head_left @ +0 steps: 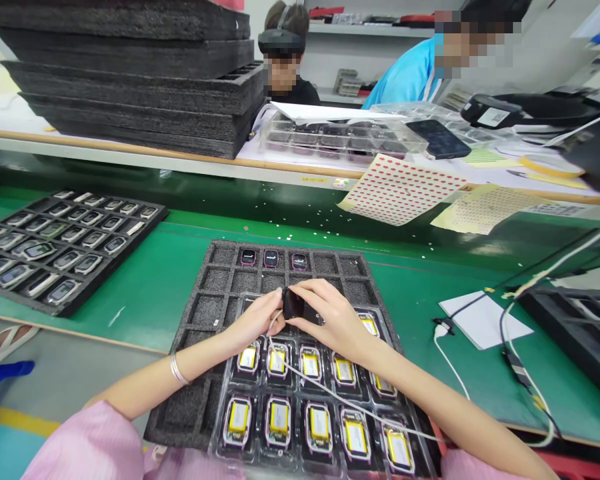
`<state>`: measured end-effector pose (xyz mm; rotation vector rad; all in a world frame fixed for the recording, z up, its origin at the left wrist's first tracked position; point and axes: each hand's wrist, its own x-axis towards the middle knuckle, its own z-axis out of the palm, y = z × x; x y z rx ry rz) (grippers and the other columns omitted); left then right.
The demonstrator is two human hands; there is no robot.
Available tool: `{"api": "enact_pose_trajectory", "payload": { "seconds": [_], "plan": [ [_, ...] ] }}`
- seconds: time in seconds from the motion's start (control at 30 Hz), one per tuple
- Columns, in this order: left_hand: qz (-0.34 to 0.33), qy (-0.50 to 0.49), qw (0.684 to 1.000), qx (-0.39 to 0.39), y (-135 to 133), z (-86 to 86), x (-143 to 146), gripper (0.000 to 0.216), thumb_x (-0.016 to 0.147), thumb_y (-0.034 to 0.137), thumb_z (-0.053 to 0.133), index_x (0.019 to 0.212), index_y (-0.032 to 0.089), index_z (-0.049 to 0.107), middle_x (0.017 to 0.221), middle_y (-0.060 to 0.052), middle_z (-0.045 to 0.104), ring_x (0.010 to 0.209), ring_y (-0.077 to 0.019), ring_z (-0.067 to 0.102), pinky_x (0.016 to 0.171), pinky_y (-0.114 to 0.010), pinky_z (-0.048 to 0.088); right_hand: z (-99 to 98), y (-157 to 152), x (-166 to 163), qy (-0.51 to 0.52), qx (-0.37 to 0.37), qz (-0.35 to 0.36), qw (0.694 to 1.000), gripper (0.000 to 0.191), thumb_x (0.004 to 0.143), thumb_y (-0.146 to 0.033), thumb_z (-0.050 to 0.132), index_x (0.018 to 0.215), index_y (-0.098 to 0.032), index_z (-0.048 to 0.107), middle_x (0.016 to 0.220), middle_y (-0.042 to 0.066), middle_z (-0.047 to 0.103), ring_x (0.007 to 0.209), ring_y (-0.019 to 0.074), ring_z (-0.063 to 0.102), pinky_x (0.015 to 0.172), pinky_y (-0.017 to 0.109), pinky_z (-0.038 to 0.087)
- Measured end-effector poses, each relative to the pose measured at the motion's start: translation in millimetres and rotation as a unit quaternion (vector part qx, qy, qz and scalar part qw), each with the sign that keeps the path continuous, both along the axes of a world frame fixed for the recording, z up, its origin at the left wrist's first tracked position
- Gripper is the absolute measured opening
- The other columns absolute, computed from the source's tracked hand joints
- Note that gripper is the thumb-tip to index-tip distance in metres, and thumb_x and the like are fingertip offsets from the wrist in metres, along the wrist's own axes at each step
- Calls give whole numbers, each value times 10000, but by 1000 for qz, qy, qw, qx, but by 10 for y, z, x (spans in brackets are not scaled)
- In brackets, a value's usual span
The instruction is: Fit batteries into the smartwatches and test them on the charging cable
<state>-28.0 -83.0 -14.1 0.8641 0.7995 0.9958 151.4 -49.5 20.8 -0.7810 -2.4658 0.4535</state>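
My right hand (333, 317) grips a small dark smartwatch (293, 304) by its right side, fingers above and below the glossy face. My left hand (260, 321) is closed at the watch's left edge, with the end of a white cable (325, 387) between its fingers. That cable's tip is hidden. Below my hands lies a clear plastic tray (293, 385) with several open watch cases, each showing a yellow-edged battery (319, 423). It rests on a black foam tray (205, 283), whose far row holds three watches with dark screens (271, 259).
At left on the green mat lies another foam tray (63, 310) full of watch parts. Foam trays (145, 100) are stacked on the shelf, beside clear plastic trays (330, 137) and a phone (439, 138). Cables (513, 360) hang at right near white paper (487, 320). Two people are behind the shelf.
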Motion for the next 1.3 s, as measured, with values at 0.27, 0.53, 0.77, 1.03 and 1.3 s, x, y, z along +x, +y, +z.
{"api": "enact_pose_trajectory", "payload": {
  "seconds": [0.27,0.53,0.77,1.03,1.3],
  "plan": [
    [-6,80,993,87,-42,-42,-23,261,790,322,666,985,175,574,972,-63,643,920,-172,599,802,-265,461,19,-11,36,-14,-4,15,1000,406,893,-264,552,1287,-203,474,1179,127,547,1076,263,558,900,452,514],
    [3,99,990,102,-74,-23,-10,260,797,264,648,1026,155,593,1016,-94,664,976,-213,624,837,-301,481,-6,6,-12,-9,-30,49,998,387,904,-300,547,1272,-200,476,1173,118,549,1062,247,563,892,421,519],
    [2,75,995,63,-81,21,-54,236,743,282,701,910,124,644,862,-74,674,820,-176,633,739,-256,478,-154,-45,-63,87,-77,32,993,396,840,-305,645,1204,-201,528,1067,104,563,978,238,576,828,410,525],
    [-85,-54,994,-42,-24,113,-129,252,710,302,727,803,91,625,537,-11,580,358,4,144,357,-190,50,-129,41,-53,250,-371,92,890,338,849,-313,640,1174,-229,606,1180,86,589,1078,219,562,948,409,448],
    [-110,-111,986,-50,33,-6,-131,247,655,256,772,711,100,589,449,86,398,345,17,115,346,-174,48,-117,-28,-105,336,-542,123,760,339,825,-203,664,1159,-236,623,1079,69,653,649,139,646,629,321,571]
  ]
}}
